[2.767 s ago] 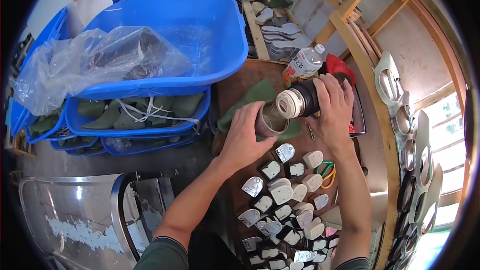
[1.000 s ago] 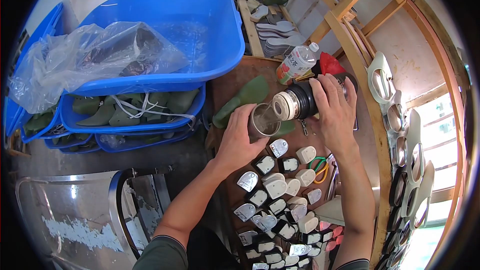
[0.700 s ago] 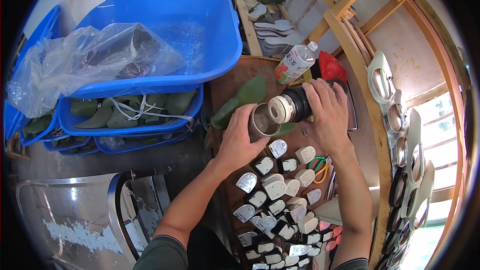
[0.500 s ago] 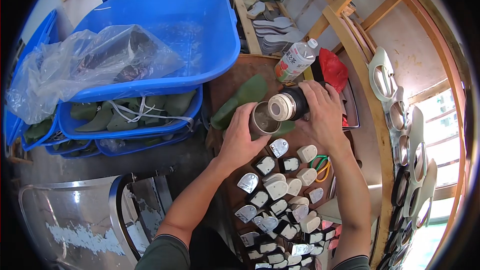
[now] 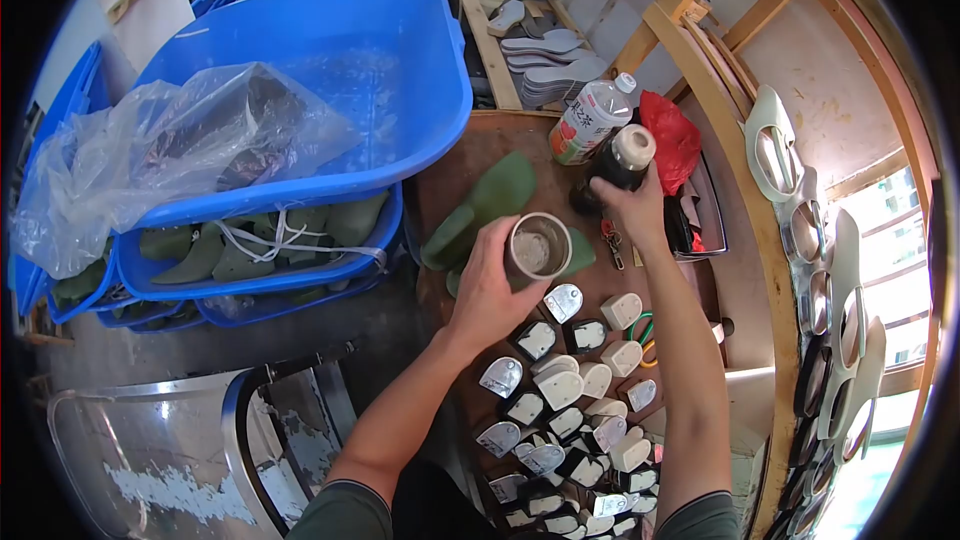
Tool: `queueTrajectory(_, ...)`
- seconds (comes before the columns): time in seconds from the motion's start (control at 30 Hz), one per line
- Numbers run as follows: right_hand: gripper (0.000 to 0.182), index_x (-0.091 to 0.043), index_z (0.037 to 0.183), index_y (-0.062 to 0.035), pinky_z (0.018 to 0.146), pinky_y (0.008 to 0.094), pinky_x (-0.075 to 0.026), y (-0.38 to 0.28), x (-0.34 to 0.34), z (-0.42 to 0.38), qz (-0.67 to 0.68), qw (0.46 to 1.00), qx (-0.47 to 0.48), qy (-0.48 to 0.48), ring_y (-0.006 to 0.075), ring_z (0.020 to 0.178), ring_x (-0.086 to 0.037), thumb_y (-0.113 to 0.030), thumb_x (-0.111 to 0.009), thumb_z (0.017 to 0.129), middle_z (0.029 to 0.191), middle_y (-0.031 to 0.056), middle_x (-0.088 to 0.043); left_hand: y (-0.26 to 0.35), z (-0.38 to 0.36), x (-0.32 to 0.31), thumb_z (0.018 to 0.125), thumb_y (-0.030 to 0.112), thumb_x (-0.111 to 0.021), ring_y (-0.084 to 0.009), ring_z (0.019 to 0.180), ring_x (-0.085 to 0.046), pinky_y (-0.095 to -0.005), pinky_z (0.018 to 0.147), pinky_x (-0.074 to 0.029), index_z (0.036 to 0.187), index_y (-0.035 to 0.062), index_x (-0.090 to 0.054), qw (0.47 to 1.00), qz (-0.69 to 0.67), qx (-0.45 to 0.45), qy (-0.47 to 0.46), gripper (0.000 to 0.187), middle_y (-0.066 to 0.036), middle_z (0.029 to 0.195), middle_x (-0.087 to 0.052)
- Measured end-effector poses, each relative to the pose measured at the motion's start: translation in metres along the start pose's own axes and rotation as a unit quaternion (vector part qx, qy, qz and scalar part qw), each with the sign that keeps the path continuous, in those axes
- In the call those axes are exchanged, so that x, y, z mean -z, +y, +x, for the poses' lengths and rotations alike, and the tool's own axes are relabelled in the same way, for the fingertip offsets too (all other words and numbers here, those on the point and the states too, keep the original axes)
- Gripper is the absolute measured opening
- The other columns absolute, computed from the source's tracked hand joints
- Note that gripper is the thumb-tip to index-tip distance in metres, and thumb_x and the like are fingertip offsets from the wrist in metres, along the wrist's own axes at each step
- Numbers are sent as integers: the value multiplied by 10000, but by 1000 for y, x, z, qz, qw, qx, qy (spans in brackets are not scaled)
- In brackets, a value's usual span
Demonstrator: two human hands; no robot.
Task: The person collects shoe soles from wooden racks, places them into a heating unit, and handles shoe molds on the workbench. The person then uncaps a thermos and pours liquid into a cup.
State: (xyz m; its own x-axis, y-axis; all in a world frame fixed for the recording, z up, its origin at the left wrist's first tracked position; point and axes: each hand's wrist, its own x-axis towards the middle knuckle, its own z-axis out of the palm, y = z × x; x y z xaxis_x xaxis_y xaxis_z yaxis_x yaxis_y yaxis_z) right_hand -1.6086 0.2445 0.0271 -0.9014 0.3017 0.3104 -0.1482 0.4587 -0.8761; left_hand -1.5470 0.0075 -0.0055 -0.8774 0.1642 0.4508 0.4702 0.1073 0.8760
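My left hand (image 5: 487, 290) is wrapped round a metal cup (image 5: 540, 248), whose open mouth faces up toward the camera. To its right my right hand (image 5: 635, 205) grips a dark thermos flask (image 5: 620, 162), which stands nearly upright with its pale top up. Just behind the flask is a plastic bottle (image 5: 592, 120) with a white cap. Green shoe lasts (image 5: 500, 190) lie behind and beside the cup. Many white and black heel pieces (image 5: 558, 387) are spread over the brown table nearer to me.
Blue tubs (image 5: 420, 130) are stacked at the left, with a clear plastic bag (image 5: 190, 135) on top. A red bag (image 5: 670, 140) sits right of the bottle. Scissors with green and orange handles (image 5: 648, 352) lie by my right forearm. A wooden frame (image 5: 765, 270) bounds the right side.
The flask was tipped with its mouth at the cup; it has moved right, away from the cup, and is now nearly upright. The cup has shifted slightly right.
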Motion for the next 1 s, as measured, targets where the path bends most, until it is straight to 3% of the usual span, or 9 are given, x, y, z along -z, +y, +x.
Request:
queueTrajectory(0.2,664,-465,1177,36,874,336,-473,53,-3,42,43,983,-62,165,223,974,-603,-144,-810,640,1091,143,-606,2,-42,5,654,53,-792,-279,1081,-542,-360,912,-446,1250,19,-401,1000,-5,28,-3,713,-142,1171,-505)
queueTrajectory(0.3,680,-461,1177,37,877,344,-470,62,0,49,-14,986,-62,154,235,979,-601,-163,-816,632,1091,154,-603,-6,-62,7,657,49,-796,-268,1084,-540,-349,915,-443,1252,19,-391,998,-15,54,-20,720,-144,1175,-497)
queueTrajectory(0.43,852,-371,1276,67,984,349,-392,56,-1,49,-59,971,72,222,262,1136,-511,-271,-841,650,1255,182,-500,-14,-80,12,654,57,-800,-272,1086,-539,-349,917,-443,1251,26,-398,997,10,71,-33,720,-147,1177,-491)
queueTrajectory(0.47,910,-340,1311,70,1008,360,-368,49,4,50,-234,926,89,281,286,1184,-469,-312,-841,654,1293,202,-456,-16,-82,14,652,56,-800,-274,1086,-538,-352,917,-443,1252,25,-398,997,16,69,-32,723,-147,1178,-491)
queueTrajectory(0.57,646,-500,1217,-8,938,352,-415,23,20,48,-277,931,170,163,291,1098,-517,-284,-794,713,1159,181,-529,-25,-90,18,646,55,-801,-278,1085,-538,-356,918,-442,1255,24,-397,996,21,74,-34,731,-145,1181,-492)
queueTrajectory(0.67,524,-553,1150,-25,906,349,-431,26,23,50,-290,922,188,176,279,1059,-532,-257,-773,734,1091,166,-550,-29,-95,19,642,55,-800,-280,1084,-536,-360,921,-439,1258,24,-397,996,23,74,-33,737,-145,1187,-491)
queueTrajectory(0.9,506,-564,1131,-19,896,362,-441,-1,20,47,-319,929,109,152,294,1054,-544,-249,-771,731,1118,168,-554,-32,-106,18,646,54,-794,-294,1088,-532,-367,933,-430,1252,34,-409,996,21,86,-27,718,-150,1193,-498)
queueTrajectory(0.97,528,-566,1129,-22,917,372,-431,-34,7,19,-434,826,290,213,303,1069,-541,-262,-780,710,1137,170,-557,-31,-106,19,645,53,-793,-299,1086,-534,-368,932,-431,1248,35,-415,996,25,84,-27,712,-150,1190,-503)
queueTrajectory(1.0,568,-555,1145,-32,936,383,-419,-46,0,2,-365,892,260,59,309,1081,-535,-282,-789,692,1138,164,-561,-32,-107,21,645,61,-787,-320,1111,-516,-377,945,-425,1264,38,-404,995,19,92,-36,728,-163,1216,-490)
